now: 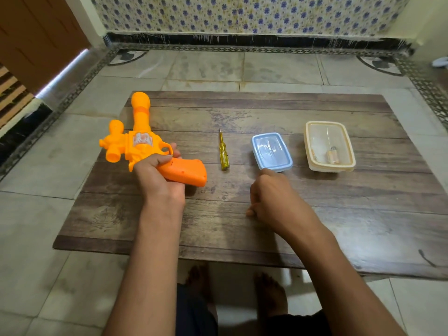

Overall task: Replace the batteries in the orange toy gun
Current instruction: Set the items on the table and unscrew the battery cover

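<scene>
The orange toy gun (140, 141) lies at the table's left edge, barrel pointing away from me, darker orange grip (186, 172) toward the middle. My left hand (157, 175) is closed around it where the grip meets the body. My right hand (271, 195) rests on the wooden table (266, 110) as a loose fist holding nothing, just short of a blue-lidded box (271, 151). A yellow-handled screwdriver (223, 151) lies between gun and blue box. To the right sits a cream-lidded box (329, 145) with a small battery-like item (332, 154) seen through its lid.
The low table stands on a tiled floor (48, 214). My bare feet (269, 294) show under its near edge. A patterned wall (242, 13) runs behind, and a brown door (36, 40) is at the far left.
</scene>
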{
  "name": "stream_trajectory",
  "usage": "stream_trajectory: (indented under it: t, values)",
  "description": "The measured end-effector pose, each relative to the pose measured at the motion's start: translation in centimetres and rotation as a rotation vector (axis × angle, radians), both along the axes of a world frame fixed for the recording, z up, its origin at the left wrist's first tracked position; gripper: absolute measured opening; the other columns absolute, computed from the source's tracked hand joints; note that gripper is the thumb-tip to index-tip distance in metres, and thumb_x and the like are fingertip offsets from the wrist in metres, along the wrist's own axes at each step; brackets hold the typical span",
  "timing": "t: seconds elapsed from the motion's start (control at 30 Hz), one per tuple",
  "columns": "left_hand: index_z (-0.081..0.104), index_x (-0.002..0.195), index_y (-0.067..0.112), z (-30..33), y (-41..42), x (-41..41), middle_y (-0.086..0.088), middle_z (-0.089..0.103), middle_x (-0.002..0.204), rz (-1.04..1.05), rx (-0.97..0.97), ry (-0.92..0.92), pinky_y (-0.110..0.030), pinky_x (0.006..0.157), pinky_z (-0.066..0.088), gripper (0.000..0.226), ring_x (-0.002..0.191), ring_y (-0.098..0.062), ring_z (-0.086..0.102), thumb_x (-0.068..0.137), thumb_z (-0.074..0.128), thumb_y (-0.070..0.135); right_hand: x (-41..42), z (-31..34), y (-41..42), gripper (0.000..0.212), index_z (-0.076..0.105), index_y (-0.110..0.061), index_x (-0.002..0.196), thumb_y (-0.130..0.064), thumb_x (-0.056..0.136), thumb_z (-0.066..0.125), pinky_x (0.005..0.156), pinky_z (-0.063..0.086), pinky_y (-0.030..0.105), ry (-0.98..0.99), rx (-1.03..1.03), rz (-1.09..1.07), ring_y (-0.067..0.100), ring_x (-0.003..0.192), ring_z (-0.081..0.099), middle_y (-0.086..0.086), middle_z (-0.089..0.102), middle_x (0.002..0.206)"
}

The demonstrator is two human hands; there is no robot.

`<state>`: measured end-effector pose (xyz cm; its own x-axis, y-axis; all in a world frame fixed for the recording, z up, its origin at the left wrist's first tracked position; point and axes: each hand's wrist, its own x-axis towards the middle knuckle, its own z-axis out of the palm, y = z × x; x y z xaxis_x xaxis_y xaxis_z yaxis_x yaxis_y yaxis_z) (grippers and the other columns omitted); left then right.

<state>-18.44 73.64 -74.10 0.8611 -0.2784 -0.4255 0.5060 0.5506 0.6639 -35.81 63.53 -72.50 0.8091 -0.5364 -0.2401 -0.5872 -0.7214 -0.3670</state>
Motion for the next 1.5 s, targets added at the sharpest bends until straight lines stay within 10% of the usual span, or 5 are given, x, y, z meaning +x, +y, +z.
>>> stream_trajectory:
  t: [0.77, 1.0, 1.17, 1.33, 1.5]
  values:
    - [0.062, 0.105, 0.007, -0.5, -0.1, 0.4, -0.004, 0.071, 0.076, 0.017, -0.015, 0.039, -0.031, 0.076, 0.052, 0.026, 0.082, -0.023, 0.069, 0.088, 0.048, -0.005, -0.2, -0.8, -1.4, 0.008, 0.077, -0.015, 0.09, -0.013, 0.094, 0.071, 0.06, 0.038, 0.006, -0.236, 0.161, -0.061, 0.013, 0.081, 0.062, 0.0, 0.072, 0.088]
    - [0.06, 0.094, 0.008, -0.7, 0.0, 0.1, -0.003, 0.072, 0.065, -0.01, 0.004, 0.092, -0.034, 0.081, 0.053, 0.016, 0.077, -0.023, 0.069, 0.089, 0.049, -0.003, 1.4, -1.6, -0.3, 0.007, 0.077, -0.01, 0.091, -0.015, 0.087, 0.08, 0.077, 0.055, 0.035, -0.569, 0.049, -0.003, 0.018, 0.079, 0.066, 0.004, 0.07, 0.088]
    - [0.061, 0.094, 0.005, -0.7, -0.1, -0.1, -0.016, 0.069, 0.099, -0.069, -0.009, 0.115, -0.032, 0.085, 0.055, 0.014, 0.08, -0.022, 0.069, 0.089, 0.052, -0.004, 4.0, -2.6, 0.8, 0.018, 0.077, -0.011, 0.107, -0.016, 0.091, 0.072, 0.078, 0.056, 0.034, -0.708, 0.06, 0.082, 0.02, 0.084, 0.068, 0.008, 0.07, 0.098]
    - [0.061, 0.089, 0.008, -0.8, -0.2, 0.0, -0.006, 0.072, 0.079, -0.153, 0.011, 0.091, -0.022, 0.054, 0.057, 0.019, 0.08, -0.016, 0.07, 0.089, 0.057, -0.01, 5.5, -3.0, 1.7, 0.035, 0.075, -0.009, 0.119, -0.026, 0.092, 0.062, 0.08, 0.055, 0.035, -0.714, 0.136, 0.088, 0.025, 0.09, 0.071, 0.012, 0.075, 0.105]
    - [0.062, 0.091, 0.008, -0.9, 0.3, 0.6, -0.011, 0.07, 0.097, -0.2, -0.092, 0.133, -0.04, 0.093, 0.054, 0.018, 0.089, -0.019, 0.07, 0.091, 0.058, -0.01, 6.4, -3.4, 2.0, 0.037, 0.076, -0.007, 0.117, -0.023, 0.083, 0.075, 0.095, 0.05, 0.03, -0.696, 0.011, 0.225, 0.031, 0.108, 0.068, 0.016, 0.068, 0.125]
